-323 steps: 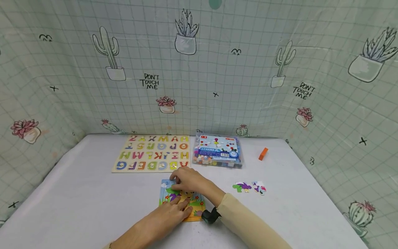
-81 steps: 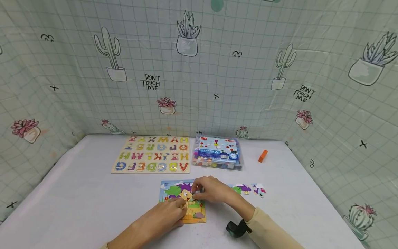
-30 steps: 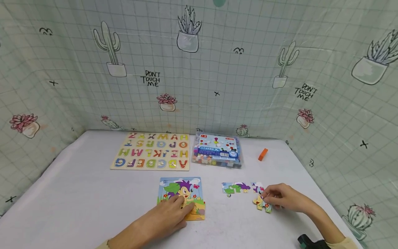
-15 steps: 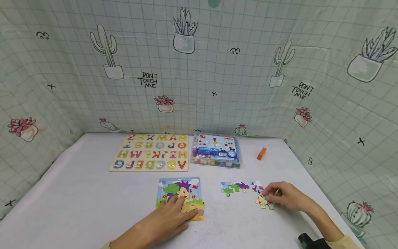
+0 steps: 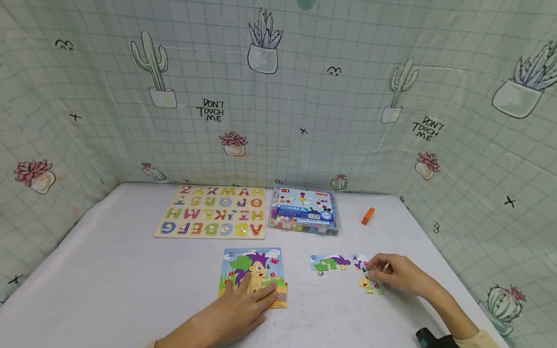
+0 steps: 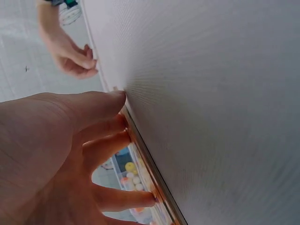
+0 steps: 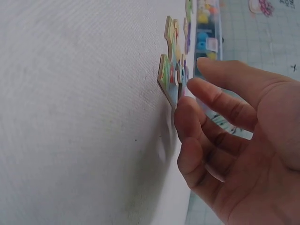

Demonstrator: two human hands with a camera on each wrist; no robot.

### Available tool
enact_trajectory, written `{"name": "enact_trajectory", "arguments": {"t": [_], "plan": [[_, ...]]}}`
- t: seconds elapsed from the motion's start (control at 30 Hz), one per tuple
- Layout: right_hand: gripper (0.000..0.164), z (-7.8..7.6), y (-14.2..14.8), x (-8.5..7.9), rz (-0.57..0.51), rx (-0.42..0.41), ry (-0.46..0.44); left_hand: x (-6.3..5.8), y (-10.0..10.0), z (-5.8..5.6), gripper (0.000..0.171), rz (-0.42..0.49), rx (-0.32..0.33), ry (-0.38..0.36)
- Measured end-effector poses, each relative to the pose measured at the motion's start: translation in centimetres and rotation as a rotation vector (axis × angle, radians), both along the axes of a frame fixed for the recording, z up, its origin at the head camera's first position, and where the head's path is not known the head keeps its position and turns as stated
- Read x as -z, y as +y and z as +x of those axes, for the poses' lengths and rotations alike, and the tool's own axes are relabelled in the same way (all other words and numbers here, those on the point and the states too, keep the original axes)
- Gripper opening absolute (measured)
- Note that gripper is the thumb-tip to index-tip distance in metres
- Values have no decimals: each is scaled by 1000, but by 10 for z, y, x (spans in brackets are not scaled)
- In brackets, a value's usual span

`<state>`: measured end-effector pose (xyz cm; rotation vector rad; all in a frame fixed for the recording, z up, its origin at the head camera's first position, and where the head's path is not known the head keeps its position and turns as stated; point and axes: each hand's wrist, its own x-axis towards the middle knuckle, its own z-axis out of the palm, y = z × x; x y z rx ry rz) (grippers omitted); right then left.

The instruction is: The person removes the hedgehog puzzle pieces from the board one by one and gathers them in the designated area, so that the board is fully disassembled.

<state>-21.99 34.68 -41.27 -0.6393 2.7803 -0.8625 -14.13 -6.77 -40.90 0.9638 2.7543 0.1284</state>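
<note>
My left hand (image 5: 240,303) rests with spread fingers on the lower part of a square picture puzzle (image 5: 238,262) showing a purple-haired hedgehog. In the left wrist view its fingertips lie along the board's edge (image 6: 157,180). At the right, loosely curled fingers of my right hand (image 5: 402,274) are at the side of a jigsaw piece (image 5: 364,284) with yellow and green print. The right wrist view shows this piece (image 7: 164,70) low on the table, thumb and forefinger apart from it. More jigsaw pieces (image 5: 341,262) lie in a row just behind, the rightmost partly beside my fingertips.
An alphabet board (image 5: 209,214) and a clear box (image 5: 304,212) of colourful beads stand at the back of the white table (image 5: 130,280). An orange block (image 5: 368,216) lies to the right of the box. A cactus-print curtain (image 5: 278,106) surrounds the table.
My right hand has gone from the puzzle out to the loose pieces, where two more now lie. The front piece has shifted slightly right. My left hand has spread its fingers on the puzzle.
</note>
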Motion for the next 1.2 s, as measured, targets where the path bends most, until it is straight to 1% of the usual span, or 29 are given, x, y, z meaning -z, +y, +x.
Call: {"name": "enact_trajectory", "arguments": {"t": [0.13,0.23,0.33,0.43,0.5,0.57,0.7,0.83,0.97,1.07,1.2], "plan": [[16,0,-2,0,-3,-6,-8,-1,-1,-1,51,2,-2,-21],[16,1,-7,-2,-25,-33,-14,-3,-1,-2,51,0,6,-18],[15,0,-17,-5,-47,-74,-7,-4,-3,-3,51,-11,20,10],[17,-3,-34,-9,-37,-104,-6,-4,-4,-3,51,-30,35,57],[19,-6,-49,-12,-18,-130,-7,-3,-4,-3,51,-41,42,80],[21,-9,-67,-17,-5,-161,-21,-3,-5,-2,51,-46,45,88],[22,-15,-106,-26,6,-236,-42,-3,-7,0,51,-27,30,56],[23,-21,-146,-32,36,-301,-51,-4,-8,1,50,-3,11,2],[19,-26,-183,-33,72,-367,-47,-5,-8,-1,49,4,19,-19],[15,-30,-207,-30,91,-408,-39,-6,-9,-1,49,2,40,-11],[17,-36,-232,-25,124,-444,-9,-7,-8,-2,50,-5,61,-9]]}}
